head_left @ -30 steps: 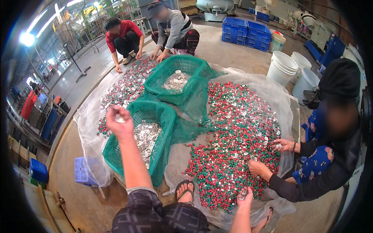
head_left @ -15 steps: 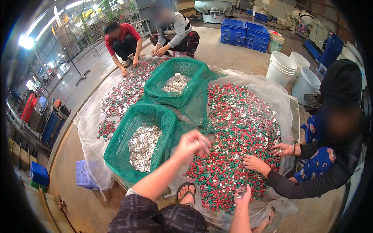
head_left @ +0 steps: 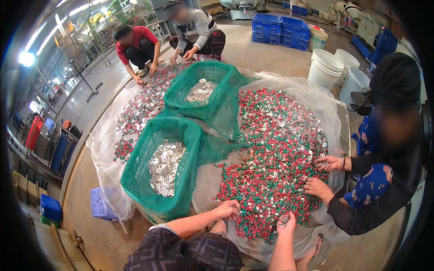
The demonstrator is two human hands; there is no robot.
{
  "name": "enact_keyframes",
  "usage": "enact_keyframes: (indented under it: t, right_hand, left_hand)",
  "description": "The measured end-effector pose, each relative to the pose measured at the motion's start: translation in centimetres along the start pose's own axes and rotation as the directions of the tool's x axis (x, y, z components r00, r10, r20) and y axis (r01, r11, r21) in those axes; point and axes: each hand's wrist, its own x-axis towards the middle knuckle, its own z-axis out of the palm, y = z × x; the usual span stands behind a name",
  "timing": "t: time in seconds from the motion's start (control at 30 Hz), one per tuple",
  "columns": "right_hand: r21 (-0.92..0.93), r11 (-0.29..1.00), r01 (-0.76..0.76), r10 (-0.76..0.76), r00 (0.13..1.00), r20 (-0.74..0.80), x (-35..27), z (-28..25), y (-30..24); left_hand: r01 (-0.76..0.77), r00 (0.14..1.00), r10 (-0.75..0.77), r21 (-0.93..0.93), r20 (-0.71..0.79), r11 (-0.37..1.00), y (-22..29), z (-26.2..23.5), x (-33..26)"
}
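Observation:
My left hand (head_left: 228,209) is at the near left edge of a spread of small red and green pellets (head_left: 257,221). Its fingers are drawn together, and whatever they pinch is too small to make out. To the right, my right hand (head_left: 286,224) is closed around several flat silver metal buckles (head_left: 283,221), held low over the pellets. More buckles lie scattered through the spread. Beyond my left forearm stands a green plastic basket (head_left: 131,178) draped in green netting, with a heap of silver buckles (head_left: 166,169) inside.
A second green basket (head_left: 228,74) stands behind the first. At right a co-worker's hands (head_left: 320,189) work in the pellets; two more people crouch at the far left of the white mesh sheet (head_left: 108,149). White buckets (head_left: 325,67) and blue crates (head_left: 266,29) stand beyond.
My left hand has come down and back from near the basket to the pellets' near edge. My right hand has shifted slightly. The co-worker's nearer hand has moved right.

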Motion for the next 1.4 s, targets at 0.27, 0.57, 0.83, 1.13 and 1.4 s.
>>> enact_keyframes:
  t: [0.27, 0.57, 0.83, 1.13, 1.4]
  right_hand:
    - [-0.014, 1.0, 0.009, -0.009, 1.0, 0.004, -0.6, 0.5, 0.0]
    - [0.065, 0.998, -0.004, 0.003, 1.0, 0.017, 0.0, -0.1, -0.4]
    - [0.151, 0.988, -0.012, -0.006, 0.993, 0.116, -0.7, 0.0, -0.7]
    - [0.054, 0.999, -0.004, -0.006, 0.98, 0.198, -1.5, 0.4, -1.2]
    - [0.095, 0.994, -0.058, 0.051, 0.996, 0.078, -0.4, 0.5, -0.8]
  left_hand:
    - [0.135, 0.99, -0.138, 0.434, -0.024, 0.891, -0.7, -3.7, 0.6]
    - [0.028, 0.997, -0.024, 0.061, -0.068, 0.998, 4.7, -7.0, 1.0]
    - [0.069, 0.983, -0.13, -0.397, -0.127, 0.915, 4.7, -7.6, 1.6]
    - [-0.704, 0.698, 0.42, -0.453, -0.58, 0.546, 26.3, -15.2, 1.6]
    - [-0.663, 0.717, 0.508, -0.244, -0.477, 0.707, 25.3, -12.1, 7.6]
